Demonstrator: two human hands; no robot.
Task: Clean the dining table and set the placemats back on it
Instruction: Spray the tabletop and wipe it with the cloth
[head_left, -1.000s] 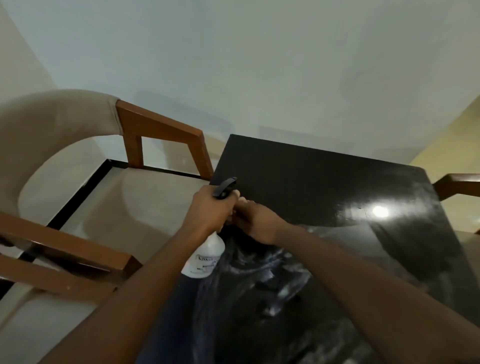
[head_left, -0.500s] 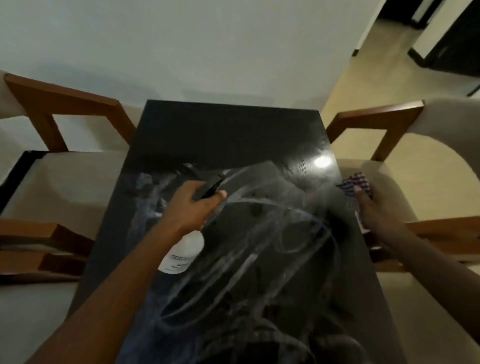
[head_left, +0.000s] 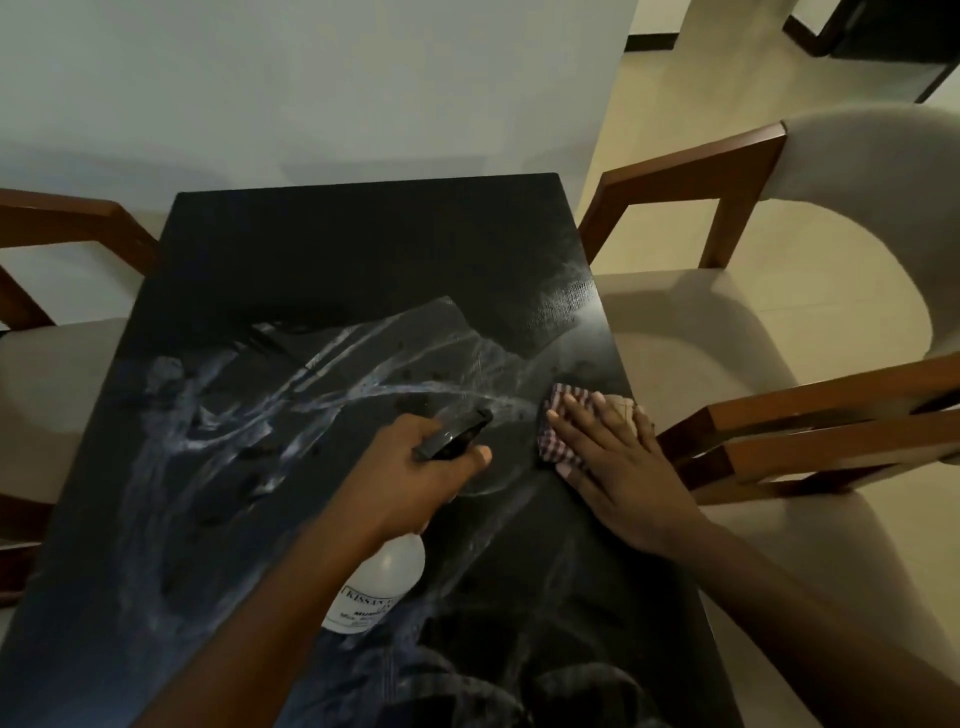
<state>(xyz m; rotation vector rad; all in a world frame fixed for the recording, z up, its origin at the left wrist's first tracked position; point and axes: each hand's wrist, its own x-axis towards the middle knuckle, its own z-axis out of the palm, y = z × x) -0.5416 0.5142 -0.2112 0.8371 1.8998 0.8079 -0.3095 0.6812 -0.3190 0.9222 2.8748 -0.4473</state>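
Desk (head_left: 322, 260), dark, glossy, streaked with whitish wet smears across middle, flanked by wooden chair (head_left: 753, 332) on right. Checked cloth (head_left: 558, 421) pressed flat on desk near right edge under right hand (head_left: 618, 467), fingers spread, palm down on cloth. Left hand (head_left: 410, 478) clenched around neck of white spray bottle (head_left: 379, 587), held above desk centre, dark nozzle pointed toward cloth, just beside right hand.

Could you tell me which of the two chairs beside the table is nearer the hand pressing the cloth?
The chair on the right; the right hand and checked cloth sit at that table edge.
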